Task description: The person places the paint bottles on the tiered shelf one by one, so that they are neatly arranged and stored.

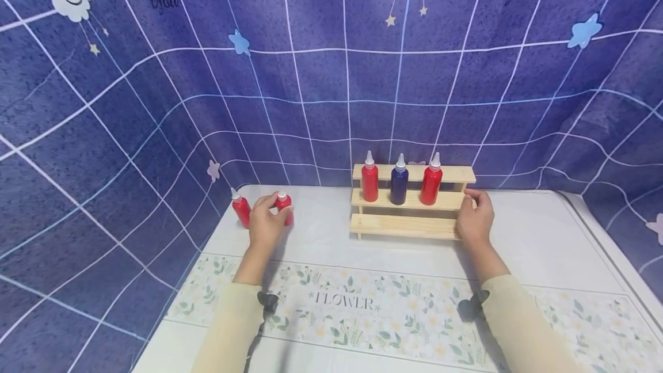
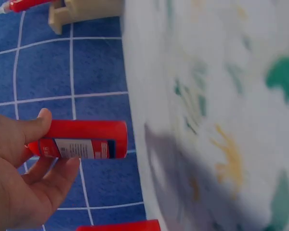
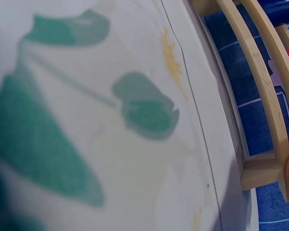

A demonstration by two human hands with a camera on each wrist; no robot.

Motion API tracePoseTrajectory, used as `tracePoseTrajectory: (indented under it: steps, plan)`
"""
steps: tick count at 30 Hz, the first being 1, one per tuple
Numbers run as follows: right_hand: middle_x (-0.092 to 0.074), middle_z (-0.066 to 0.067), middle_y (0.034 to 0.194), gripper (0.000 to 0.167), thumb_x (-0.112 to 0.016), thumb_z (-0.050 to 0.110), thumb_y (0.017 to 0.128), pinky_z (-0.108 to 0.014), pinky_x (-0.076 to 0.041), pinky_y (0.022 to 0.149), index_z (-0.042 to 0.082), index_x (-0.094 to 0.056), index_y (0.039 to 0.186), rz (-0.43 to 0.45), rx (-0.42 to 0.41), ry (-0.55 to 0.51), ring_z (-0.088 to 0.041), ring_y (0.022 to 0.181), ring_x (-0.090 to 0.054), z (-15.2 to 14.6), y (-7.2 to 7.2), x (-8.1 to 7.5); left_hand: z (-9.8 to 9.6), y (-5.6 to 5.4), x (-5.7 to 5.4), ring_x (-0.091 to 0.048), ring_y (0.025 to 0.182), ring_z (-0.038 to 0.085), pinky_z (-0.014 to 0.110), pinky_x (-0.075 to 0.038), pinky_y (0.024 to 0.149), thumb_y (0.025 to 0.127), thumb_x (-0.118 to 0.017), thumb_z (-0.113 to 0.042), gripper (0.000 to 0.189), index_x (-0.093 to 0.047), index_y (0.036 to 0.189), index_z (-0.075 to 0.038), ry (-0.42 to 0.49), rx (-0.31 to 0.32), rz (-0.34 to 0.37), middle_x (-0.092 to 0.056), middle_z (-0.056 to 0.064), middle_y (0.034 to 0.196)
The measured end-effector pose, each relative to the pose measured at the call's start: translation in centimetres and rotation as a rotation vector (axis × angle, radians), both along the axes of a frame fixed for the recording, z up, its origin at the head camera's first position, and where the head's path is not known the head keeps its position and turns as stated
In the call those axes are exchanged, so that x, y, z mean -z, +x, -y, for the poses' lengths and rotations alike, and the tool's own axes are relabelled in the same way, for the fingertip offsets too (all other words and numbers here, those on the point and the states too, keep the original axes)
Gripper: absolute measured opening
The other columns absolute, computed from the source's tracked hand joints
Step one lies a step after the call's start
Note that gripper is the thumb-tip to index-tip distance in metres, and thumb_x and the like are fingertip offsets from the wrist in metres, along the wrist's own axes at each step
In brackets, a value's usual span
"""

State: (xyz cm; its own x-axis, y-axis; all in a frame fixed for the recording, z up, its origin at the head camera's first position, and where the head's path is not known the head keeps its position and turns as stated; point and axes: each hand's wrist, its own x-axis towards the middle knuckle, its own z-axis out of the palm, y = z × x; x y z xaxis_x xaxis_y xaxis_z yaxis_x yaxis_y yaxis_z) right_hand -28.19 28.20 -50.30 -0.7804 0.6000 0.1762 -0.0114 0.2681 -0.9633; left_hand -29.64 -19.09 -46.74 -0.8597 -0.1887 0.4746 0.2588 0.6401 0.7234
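My left hand grips a red squeeze bottle between thumb and fingers. In the left wrist view its printed label shows. Just left of that hand, another red squeeze bottle with a white nozzle stands on the table. My right hand holds the right end of a three-tier wooden rack, its fingers bent at the side piece. On the middle tier stand a left red bottle, a dark blue bottle and a right red bottle, all upright.
A white table carries a floral strip marked FLOWER along its front. Behind and to the left hangs a blue curtain with a white grid, close behind the rack.
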Motion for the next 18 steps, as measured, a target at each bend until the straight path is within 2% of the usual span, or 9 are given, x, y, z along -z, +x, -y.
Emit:
tracePoseTrajectory:
  steps: [3,6,14,18]
  plan:
    - [-0.058,-0.023,0.152,0.035,-0.043,0.011,0.106,-0.044,-0.03,0.134,-0.004,-0.059,0.133,0.008,0.002,0.0,-0.033,0.156,-0.043,-0.1,-0.1,0.0,-0.5,0.2,-0.6,-0.07,0.115,0.042,0.053,-0.054,0.108,0.086,-0.087,-0.01,0.055,-0.068,0.135,0.004,0.027,0.021,0.006,-0.072,0.026,0.125]
    - [-0.057,-0.022,0.154,0.036,-0.042,0.011,0.106,-0.044,-0.03,0.134,-0.003,-0.059,0.134,0.012,0.001,0.0,-0.033,0.156,-0.043,-0.2,-0.1,0.1,-1.0,0.4,-0.9,-0.071,0.116,0.041,0.053,-0.055,0.106,0.087,-0.086,-0.012,0.055,-0.067,0.137,0.002,0.026,0.03,0.054,-0.072,0.026,0.125]
    - [-0.06,-0.025,0.148,0.033,-0.044,0.007,0.104,-0.045,-0.032,0.133,-0.004,-0.061,0.13,-0.025,0.006,0.017,-0.036,0.153,-0.046,-0.1,-0.1,0.3,-1.7,0.6,-0.8,-0.068,0.117,0.039,0.053,-0.054,0.101,0.094,-0.079,-0.018,0.049,-0.065,0.138,-0.002,0.012,0.033,0.183,-0.072,0.022,0.128]
    - [-0.062,-0.026,0.143,0.032,-0.044,0.006,0.103,-0.045,-0.033,0.132,-0.005,-0.062,0.128,-0.045,0.012,0.025,-0.036,0.151,-0.048,-0.1,-0.2,0.4,-1.8,0.8,-0.9,-0.067,0.113,0.039,0.053,-0.054,0.098,0.096,-0.077,-0.02,0.047,-0.063,0.138,-0.002,-0.024,0.033,0.205,-0.072,0.022,0.125]
